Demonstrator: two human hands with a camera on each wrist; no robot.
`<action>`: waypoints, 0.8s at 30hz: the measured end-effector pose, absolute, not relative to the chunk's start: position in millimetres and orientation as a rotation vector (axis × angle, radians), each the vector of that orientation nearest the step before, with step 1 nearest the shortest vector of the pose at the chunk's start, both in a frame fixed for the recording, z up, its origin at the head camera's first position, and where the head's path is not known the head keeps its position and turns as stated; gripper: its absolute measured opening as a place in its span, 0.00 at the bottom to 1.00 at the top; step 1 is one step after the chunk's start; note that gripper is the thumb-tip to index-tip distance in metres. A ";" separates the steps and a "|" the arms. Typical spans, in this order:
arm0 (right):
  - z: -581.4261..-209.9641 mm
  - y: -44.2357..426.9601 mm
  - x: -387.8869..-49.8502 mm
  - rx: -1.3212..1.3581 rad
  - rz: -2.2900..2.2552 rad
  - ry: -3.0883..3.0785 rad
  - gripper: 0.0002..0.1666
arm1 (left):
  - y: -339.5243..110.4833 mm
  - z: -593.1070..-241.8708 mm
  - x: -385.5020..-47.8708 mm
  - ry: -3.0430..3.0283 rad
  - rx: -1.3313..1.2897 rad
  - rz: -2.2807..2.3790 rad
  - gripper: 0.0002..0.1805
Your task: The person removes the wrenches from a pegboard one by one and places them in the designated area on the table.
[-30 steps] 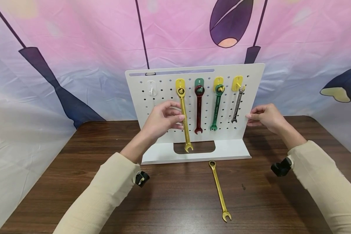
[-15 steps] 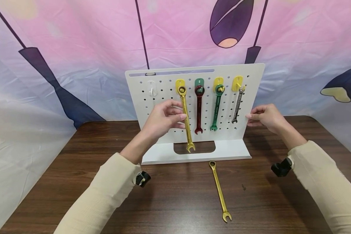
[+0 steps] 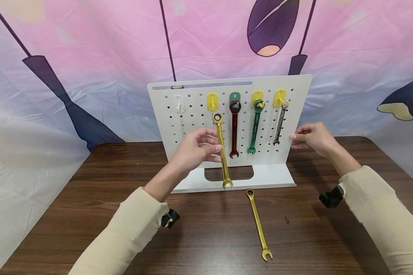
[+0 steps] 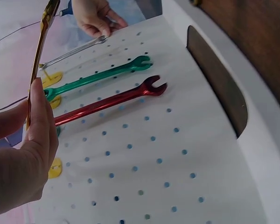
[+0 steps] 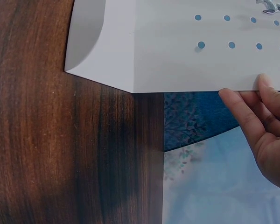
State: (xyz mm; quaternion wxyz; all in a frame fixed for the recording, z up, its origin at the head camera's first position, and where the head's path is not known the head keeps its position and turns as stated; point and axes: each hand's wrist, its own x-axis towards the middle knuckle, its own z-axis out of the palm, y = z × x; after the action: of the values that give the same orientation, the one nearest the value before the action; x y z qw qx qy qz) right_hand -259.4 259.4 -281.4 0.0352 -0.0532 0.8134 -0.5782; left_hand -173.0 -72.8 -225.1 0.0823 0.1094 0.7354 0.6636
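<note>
My left hand (image 3: 196, 151) pinches a gold combination wrench (image 3: 221, 147) by its shaft, ring end up, in front of the white pegboard (image 3: 192, 110). The ring is off the yellow hook (image 3: 212, 102), just below and in front of it. In the left wrist view the same wrench (image 4: 39, 51) stands between thumb and fingers. My right hand (image 3: 311, 137) pinches the board's right edge, thumb on the front face (image 5: 266, 107). On the board hang a red wrench (image 3: 234, 130), a green wrench (image 3: 254, 130) and a smaller silver wrench (image 3: 280, 124).
A second gold wrench (image 3: 258, 225) lies on the dark wooden table (image 3: 206, 229) before the board. At the board's upper left is a white hook (image 3: 179, 104) with nothing on it. A patterned cloth (image 3: 124, 46) hangs behind.
The ring of the gold wrench has come off the yellow hook. My left hand has moved it down and slightly right, toward me. My right hand has stayed on the board's edge.
</note>
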 end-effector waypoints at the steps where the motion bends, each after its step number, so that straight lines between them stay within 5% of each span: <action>1: -281.2 259.4 -259.3 -0.163 -1.781 2.496 0.10 | -72.5 -227.8 -172.8 2.194 0.320 1.978 0.14; 24: -281.1 259.2 -258.5 -0.157 -1.745 2.526 0.13 | -66.4 -302.0 -166.9 2.041 0.182 1.907 0.12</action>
State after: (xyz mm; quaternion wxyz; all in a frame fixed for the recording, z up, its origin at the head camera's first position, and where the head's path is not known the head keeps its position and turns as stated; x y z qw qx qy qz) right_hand -258.5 259.2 -281.1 0.0336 -0.0511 0.8213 -0.5673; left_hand -166.9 -66.4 -302.0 0.1705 0.0642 0.7184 0.6713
